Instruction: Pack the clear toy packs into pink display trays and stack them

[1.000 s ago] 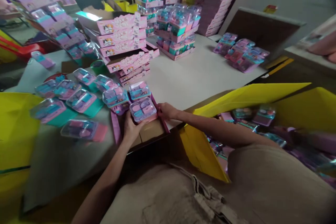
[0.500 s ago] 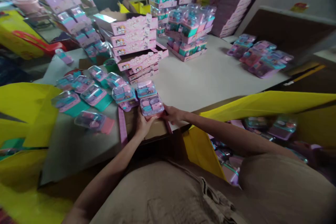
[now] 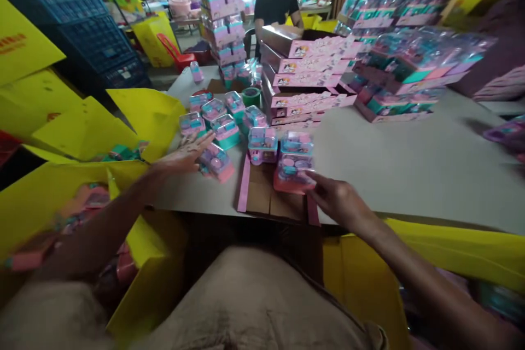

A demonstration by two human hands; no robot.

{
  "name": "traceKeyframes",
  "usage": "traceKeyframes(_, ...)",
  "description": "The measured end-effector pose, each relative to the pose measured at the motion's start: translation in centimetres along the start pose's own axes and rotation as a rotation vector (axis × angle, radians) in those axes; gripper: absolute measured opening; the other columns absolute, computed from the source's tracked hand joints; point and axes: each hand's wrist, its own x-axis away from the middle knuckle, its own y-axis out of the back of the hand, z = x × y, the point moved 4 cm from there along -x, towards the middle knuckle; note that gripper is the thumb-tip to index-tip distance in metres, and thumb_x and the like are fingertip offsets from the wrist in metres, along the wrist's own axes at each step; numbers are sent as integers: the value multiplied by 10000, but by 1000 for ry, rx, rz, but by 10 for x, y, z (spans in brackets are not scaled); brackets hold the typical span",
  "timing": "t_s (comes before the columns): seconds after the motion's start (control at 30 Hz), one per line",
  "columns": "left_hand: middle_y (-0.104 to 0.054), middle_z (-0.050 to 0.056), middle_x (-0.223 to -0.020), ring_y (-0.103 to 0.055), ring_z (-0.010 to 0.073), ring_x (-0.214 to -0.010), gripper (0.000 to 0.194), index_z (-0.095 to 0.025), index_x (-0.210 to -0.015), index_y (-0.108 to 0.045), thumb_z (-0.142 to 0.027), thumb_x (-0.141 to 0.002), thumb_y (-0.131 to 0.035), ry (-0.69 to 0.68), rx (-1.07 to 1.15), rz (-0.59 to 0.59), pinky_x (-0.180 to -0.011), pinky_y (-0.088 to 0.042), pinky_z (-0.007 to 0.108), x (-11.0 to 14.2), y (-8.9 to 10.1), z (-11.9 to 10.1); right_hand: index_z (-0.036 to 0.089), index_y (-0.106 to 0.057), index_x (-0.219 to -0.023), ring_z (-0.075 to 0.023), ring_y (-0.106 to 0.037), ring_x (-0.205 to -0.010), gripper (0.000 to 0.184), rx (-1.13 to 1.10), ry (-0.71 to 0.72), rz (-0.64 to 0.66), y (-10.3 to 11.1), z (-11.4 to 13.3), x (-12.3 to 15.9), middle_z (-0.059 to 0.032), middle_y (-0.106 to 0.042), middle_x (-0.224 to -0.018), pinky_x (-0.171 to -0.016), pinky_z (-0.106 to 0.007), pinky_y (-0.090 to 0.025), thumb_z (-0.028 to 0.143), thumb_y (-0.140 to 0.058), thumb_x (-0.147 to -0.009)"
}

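My left hand (image 3: 184,154) is stretched out flat with fingers spread, over the table's left edge beside a pink blister-packed toy (image 3: 217,162). My right hand (image 3: 336,200) rests its fingers on the near edge of another pink toy pack (image 3: 293,170) that lies in a shallow pink cardboard tray (image 3: 262,199). Two more packs (image 3: 262,145) stand at the back of that tray. Several teal and pink packs (image 3: 213,117) lie loose on the table behind my left hand.
Stacked pink trays (image 3: 307,76) and piles of packed toys (image 3: 406,76) stand at the back. Yellow bins (image 3: 82,175) with more toys flank me on both sides. A person in black (image 3: 274,5) sits across the grey table (image 3: 410,164). Blue crates (image 3: 90,27) stand far left.
My left hand has let go of the pack in the tray and swung out to the left, now open. The view turned left. My right hand stays at the pack.
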Motion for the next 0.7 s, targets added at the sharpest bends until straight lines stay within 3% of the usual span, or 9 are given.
traceKeyframes(0.07,-717,59,-1023,-656,298,-1240,434,-66,-993,-724,-3,-570,-802,80,-62,136,-1098,-519,417,-18,6,13,148,-719,-1380,-249,-763,-744,453,-64,131,12,-10,41,-8,-138,-822,-967,-726,-349,-582,342,-541,-1012)
traceKeyframes(0.13,-716,43,-961,-689,280,-1124,482,-120,-911,-730,8,-471,-879,91,-105,166,-1022,-553,361,-20,6,19,143,-729,-1362,-258,-771,-809,434,-138,208,7,-19,68,-14,-160,-817,-1055,-748,-363,-596,332,-526,-1029)
traceKeyframes(0.2,-714,27,-903,-709,264,-969,592,-172,-883,-716,7,-364,-936,85,-85,137,-906,-580,332,-10,6,20,161,-751,-1319,-250,-763,-821,398,-228,233,-15,-24,80,-20,-157,-809,-1065,-746,-364,-603,328,-520,-1041)
traceKeyframes(0.3,-718,3,-875,-698,208,-779,663,-206,-1005,-683,-115,-423,-987,129,51,126,-716,-569,282,18,4,11,210,-732,-1356,-264,-745,-961,405,-398,217,-82,-29,86,-37,-153,-764,-1179,-865,-414,-619,402,-597,-1026)
traceKeyframes(0.37,-728,6,-907,-700,195,-766,648,-210,-1063,-674,-188,-498,-990,164,179,128,-669,-556,254,36,-1,-1,248,-600,-1526,-313,-672,-1233,661,-553,178,-78,-37,93,-51,-155,-668,-1407,-1043,-482,-576,487,-754,-929)
traceKeyframes(0.43,-734,23,-937,-718,213,-825,630,-192,-1110,-692,-242,-557,-989,180,294,121,-696,-567,256,52,-10,-16,283,-367,-1678,-334,-589,-1372,1048,-767,110,46,-54,104,-63,-147,-590,-1517,-1126,-516,-530,538,-878,-800)
traceKeyframes(0.5,-747,51,-968,-736,251,-918,651,-165,-1170,-711,-341,-611,-996,177,421,84,-764,-587,282,67,-22,-27,292,-202,-1727,-322,-633,-1319,1266,-1002,39,217,-73,118,-67,-138,-625,-1465,-1102,-510,-554,556,-928,-723)
traceKeyframes(0.63,-792,97,-1042,-754,316,-1058,728,-165,-1179,-744,-656,-675,-929,185,699,7,-911,-623,389,92,-50,-27,307,-265,-1702,-287,-698,-1218,1289,-1240,-36,335,-88,132,-58,-98,-684,-1369,-1100,-473,-568,471,-990,-649)
traceKeyframes(0.7,-807,100,-1029,-763,329,-1060,712,-172,-1117,-767,-699,-663,-918,219,797,-24,-946,-625,438,101,-61,-18,318,-310,-1680,-282,-720,-1186,1246,-1265,-65,376,-87,132,-51,-85,-701,-1350,-1091,-476,-579,424,-998,-647)
